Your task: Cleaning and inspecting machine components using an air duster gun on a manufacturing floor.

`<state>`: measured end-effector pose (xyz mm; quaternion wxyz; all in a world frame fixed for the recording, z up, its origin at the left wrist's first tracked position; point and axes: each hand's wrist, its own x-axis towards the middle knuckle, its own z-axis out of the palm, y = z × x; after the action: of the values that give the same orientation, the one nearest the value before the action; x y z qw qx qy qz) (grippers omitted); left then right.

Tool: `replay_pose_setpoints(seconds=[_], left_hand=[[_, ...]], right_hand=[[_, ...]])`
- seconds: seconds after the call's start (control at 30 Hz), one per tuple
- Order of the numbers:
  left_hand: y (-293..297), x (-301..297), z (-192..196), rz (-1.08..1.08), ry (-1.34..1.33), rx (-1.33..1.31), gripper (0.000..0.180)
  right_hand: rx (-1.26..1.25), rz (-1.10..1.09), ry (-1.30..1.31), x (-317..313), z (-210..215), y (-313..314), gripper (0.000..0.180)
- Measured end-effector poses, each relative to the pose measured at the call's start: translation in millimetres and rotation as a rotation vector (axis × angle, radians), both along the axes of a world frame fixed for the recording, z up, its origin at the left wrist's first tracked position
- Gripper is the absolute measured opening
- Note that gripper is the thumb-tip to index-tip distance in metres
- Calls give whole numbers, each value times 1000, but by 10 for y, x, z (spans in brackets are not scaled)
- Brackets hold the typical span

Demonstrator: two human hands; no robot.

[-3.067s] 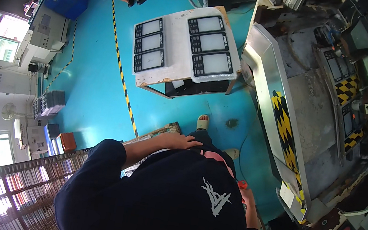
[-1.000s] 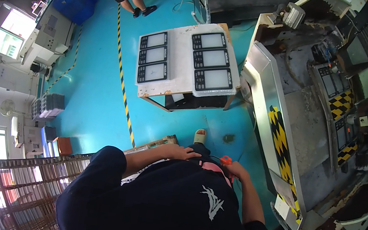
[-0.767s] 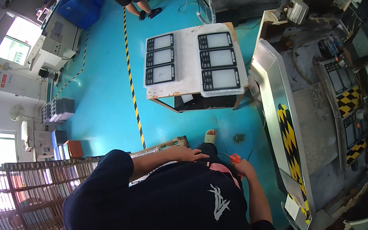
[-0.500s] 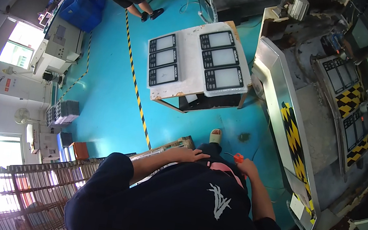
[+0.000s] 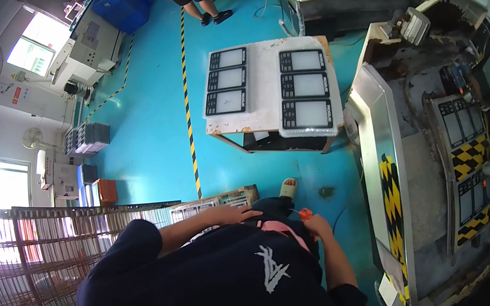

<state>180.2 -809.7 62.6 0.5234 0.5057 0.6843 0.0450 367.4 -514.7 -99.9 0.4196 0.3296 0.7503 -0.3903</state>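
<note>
Orange thin-stemmed tool (image 5: pixel 305 214), short of the table's (image 5: pixel 262 86) near edge: clamped in our right hand's (image 5: pixel 316 226) grip; left hand (image 5: pixel 238 215), likewise, lies open-fingered. Slack hold, we judge, could drop the tool.

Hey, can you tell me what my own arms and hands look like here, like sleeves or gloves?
You're in a dark navy shirt with short, loose sleeves, the left sleeve and right sleeve both plain. The forearms are uncovered, and the left hand and right hand wear no gloves. I can see no watch. The shirt has a pale, jagged print.
</note>
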Motion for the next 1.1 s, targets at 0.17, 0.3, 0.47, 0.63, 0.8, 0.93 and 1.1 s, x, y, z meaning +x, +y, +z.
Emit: replay_pose_setpoints(seconds=[0.17, 0.3, 0.47, 0.63, 0.8, 0.93, 1.1], left_hand=[[-181, -139, 63, 87, -67, -55, 70], [-176, -290, 192, 95, -66, -113, 75], [-211, -489, 145, 79, -73, -109, 73], [-239, -635, -39, 28, -79, -18, 66], [-68, -702, 56, 1, -106, -96, 63], [-58, -693, -82, 3, -131, -111, 60], [27, -646, -23, -7, -130, -141, 57]], right_hand=[[-58, 51, -38, -222, -10, -75, 53], [22, 154, 18, -343, -49, -78, 40], [57, 196, 47, -403, -192, -99, 41], [57, 195, 132, -435, -184, -128, 46], [-91, 108, -87, -425, 26, -194, 47], [-85, 66, -160, -287, 97, -155, 44], [-18, -16, -131, -15, 212, -4, 40]])
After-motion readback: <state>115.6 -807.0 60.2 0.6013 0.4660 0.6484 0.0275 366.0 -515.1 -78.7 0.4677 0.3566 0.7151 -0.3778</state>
